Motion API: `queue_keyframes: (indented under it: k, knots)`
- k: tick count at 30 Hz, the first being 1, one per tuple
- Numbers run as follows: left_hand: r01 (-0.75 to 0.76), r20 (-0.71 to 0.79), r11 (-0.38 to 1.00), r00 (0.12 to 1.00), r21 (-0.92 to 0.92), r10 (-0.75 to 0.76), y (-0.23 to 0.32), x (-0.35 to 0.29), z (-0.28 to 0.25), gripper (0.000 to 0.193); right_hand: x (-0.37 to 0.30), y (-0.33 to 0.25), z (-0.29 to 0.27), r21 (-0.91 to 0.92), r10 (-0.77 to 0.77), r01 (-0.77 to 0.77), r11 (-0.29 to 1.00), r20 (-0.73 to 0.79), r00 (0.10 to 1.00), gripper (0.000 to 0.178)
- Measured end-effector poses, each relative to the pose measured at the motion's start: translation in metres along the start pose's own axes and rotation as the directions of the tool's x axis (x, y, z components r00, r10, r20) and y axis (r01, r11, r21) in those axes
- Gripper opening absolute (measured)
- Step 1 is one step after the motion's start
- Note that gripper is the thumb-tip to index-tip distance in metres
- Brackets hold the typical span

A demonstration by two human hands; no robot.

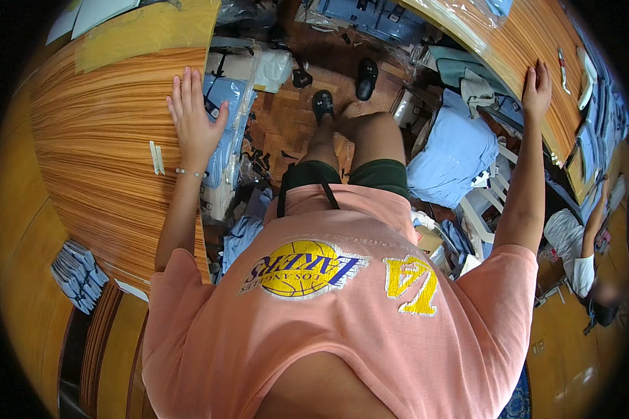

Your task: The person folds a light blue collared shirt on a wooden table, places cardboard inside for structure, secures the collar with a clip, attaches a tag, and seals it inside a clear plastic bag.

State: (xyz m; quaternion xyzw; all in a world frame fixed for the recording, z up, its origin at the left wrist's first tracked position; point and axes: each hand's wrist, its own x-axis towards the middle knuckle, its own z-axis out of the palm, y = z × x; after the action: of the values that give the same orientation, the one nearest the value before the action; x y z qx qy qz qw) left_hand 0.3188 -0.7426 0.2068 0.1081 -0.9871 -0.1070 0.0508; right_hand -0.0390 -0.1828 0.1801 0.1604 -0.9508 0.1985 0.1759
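i saw the left hand [197, 124] spread wide on the upper-left wood-grain tabletop [112, 133], the right hand [537, 96] loosely unfurled upper right.

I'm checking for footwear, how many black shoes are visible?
2. One black shoe is at the end of the left leg; the other black shoe is on the wooden floor, farther right. More may be hidden.

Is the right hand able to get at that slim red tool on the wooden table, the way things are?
Probably yes: the right hand is at the wooden table, seemingly holding nothing. The slim red tool lies close beside its fingers, with nothing visible between them.
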Motion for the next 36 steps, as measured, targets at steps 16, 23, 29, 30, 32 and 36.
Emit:
queue_keyframes:
  k: [16,23,29,30,32,36]
  knots:
    - [-0.010,-0.019,1.000,1.000,0.001,0.010,-0.003,-0.001,0.002,0.074,0.002,0.003,0.002,0.021,-0.013,0.013,1.000,0.007,1.000,0.044]
    - [-0.009,-0.011,1.000,1.000,0.009,0.009,-0.001,0.000,0.001,0.075,-0.001,0.011,0.001,0.015,0.030,-0.030,0.999,0.027,0.999,0.044]
    - [-0.002,-0.017,1.000,1.000,0.024,0.002,-0.004,-0.002,0.002,0.074,0.007,0.000,0.001,0.002,0.000,0.000,1.000,0.011,1.000,0.043]
    - [-0.006,-0.017,1.000,1.000,0.023,0.007,-0.005,-0.002,0.003,0.073,0.005,0.003,0.001,0.016,0.014,-0.014,1.000,0.012,1.000,0.042]
    - [0.000,-0.016,1.000,1.000,0.026,0.000,-0.005,0.000,0.004,0.073,0.004,0.003,0.003,0.012,0.000,0.000,1.000,-0.001,1.000,0.042]
    - [0.023,-0.004,1.000,1.000,0.021,-0.023,0.000,-0.002,-0.005,0.073,0.003,0.000,-0.001,-0.046,-0.054,0.054,0.997,-0.007,0.998,0.041]
